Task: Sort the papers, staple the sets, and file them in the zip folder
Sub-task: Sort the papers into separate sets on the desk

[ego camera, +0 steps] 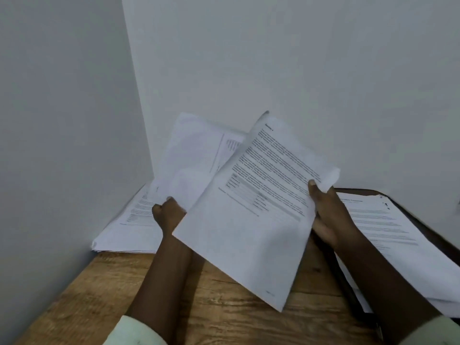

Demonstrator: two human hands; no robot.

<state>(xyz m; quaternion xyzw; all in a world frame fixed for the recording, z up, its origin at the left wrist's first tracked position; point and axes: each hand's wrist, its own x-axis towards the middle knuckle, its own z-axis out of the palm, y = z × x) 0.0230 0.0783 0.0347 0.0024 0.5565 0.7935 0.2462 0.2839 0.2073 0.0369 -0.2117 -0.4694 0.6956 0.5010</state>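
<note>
Sorting: right hand [331, 215] pinches a printed sheet [254, 220], left hand [168, 212] grips a second sheet [189, 165]; next, probably the nine-o'clock stack [119, 232].

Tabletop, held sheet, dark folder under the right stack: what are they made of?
Tabletop: wood or wood-look laminate, matte; brown grain streaks show, but not which of the two it is. Held sheet: thin matte printer paper; it bends and curls at the top corner. Dark folder: looks like soft plastic or fabric with a dull surface; too little shows to be sure.

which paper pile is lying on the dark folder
The right pile, beside the right hand; the left pile sits on the bare wooden table.
</note>
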